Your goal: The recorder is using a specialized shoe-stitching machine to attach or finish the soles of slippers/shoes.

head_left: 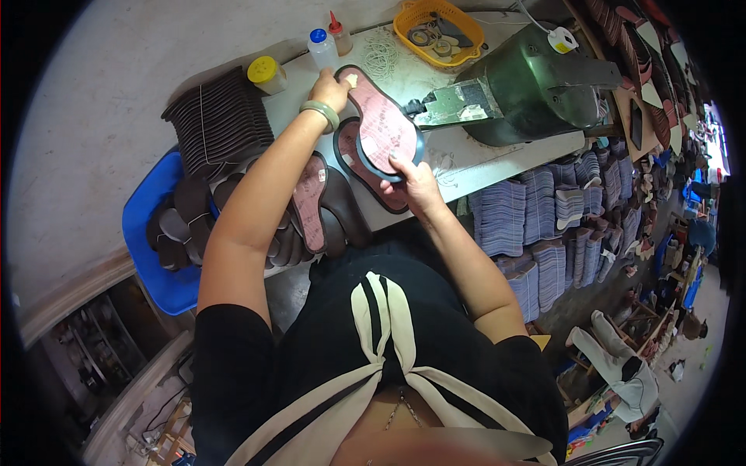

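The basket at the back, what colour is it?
The basket is yellow-orange; the head view shows it.

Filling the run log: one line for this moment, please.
left hand: holds insole top end | right hand: holds its lower end | beside: machine | table

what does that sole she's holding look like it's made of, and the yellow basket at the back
Sole, held by left hand and right hand: reddish, matte fibreboard-like face with a dark, probably rubber or leather, rim; the flat dull look suggests it. Basket: likely glossy moulded plastic, judging by its bright colour and lattice wall.
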Demonstrator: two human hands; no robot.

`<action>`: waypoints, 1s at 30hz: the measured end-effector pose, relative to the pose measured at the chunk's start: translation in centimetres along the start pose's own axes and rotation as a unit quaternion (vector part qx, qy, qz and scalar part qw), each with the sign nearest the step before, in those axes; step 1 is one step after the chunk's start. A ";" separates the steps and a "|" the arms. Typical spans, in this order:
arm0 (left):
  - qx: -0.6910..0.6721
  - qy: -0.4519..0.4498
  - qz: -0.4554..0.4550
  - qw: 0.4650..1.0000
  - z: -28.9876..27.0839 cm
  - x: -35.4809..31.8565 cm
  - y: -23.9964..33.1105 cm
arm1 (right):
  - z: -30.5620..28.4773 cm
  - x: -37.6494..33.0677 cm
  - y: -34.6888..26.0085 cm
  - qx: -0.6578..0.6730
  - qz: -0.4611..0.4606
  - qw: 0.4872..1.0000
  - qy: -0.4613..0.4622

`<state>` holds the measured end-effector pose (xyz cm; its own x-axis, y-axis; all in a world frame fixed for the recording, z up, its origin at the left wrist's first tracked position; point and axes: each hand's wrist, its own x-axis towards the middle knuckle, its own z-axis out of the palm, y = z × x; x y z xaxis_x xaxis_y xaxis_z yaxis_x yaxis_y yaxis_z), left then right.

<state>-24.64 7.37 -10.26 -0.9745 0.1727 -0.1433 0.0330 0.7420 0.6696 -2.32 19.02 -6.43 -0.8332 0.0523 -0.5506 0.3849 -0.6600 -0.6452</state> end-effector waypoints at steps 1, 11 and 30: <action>0.048 0.022 0.014 0.999 -0.7 0.1 0.0 | 0.1 0.2 -0.2 0.002 0.030 1.000 -0.004; 0.077 -0.465 0.267 0.841 -3.1 -1.1 5.9 | -0.3 2.6 -2.1 -0.127 -0.025 0.991 0.039; -0.088 -0.243 0.048 0.965 -2.7 -6.9 2.8 | 0.0 3.4 -3.2 -0.187 -0.055 0.977 0.080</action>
<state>-18.40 6.52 -5.37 -0.7481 0.5501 -0.3712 0.0382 0.5941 0.8035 -6.40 21.27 -6.22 -0.8167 0.2445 -0.5227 0.4392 -0.3242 -0.8378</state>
